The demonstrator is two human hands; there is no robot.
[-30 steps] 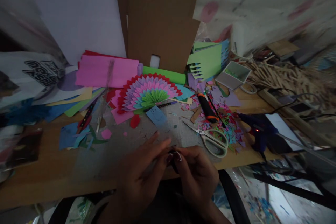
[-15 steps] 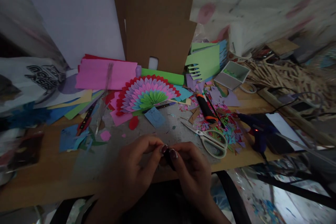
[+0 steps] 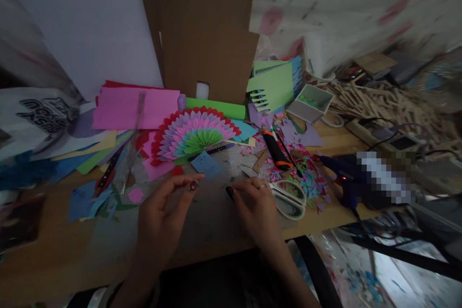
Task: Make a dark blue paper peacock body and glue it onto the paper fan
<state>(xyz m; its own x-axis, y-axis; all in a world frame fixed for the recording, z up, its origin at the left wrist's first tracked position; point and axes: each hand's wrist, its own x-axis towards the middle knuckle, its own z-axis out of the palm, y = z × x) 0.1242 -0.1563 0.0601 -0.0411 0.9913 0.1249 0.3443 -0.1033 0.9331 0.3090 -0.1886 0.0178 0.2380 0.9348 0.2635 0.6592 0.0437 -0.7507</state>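
Note:
My left hand [image 3: 162, 216] is raised over the front of the table, thumb and forefinger pinched. Whatever may be between those fingertips is too small to make out. Across a gap to the right, my right hand [image 3: 258, 207] is also pinched, fingers bent inward, its tips hiding anything they hold. Close beside the right hand lie white-handled scissors [image 3: 290, 198], partly covered by it. Just beyond the hands is a small blue paper piece [image 3: 206, 165]. Behind it stands a layered paper fan [image 3: 198, 132] in red, purple, pink, blue and green.
Coloured scraps [image 3: 306, 173] surround an orange-black cutter [image 3: 276, 150] on the right. A glue gun [image 3: 342, 175] with a red light stands near the right edge. Farther back are a white box [image 3: 311, 102], brown cardboard [image 3: 205, 38] and pink paper [image 3: 126, 110]. A white bag [image 3: 39, 120] sits left.
My hands were together at the front of the table; now they have moved apart, left hand to the left. The whole view has shifted slightly. The scissors remain on the table.

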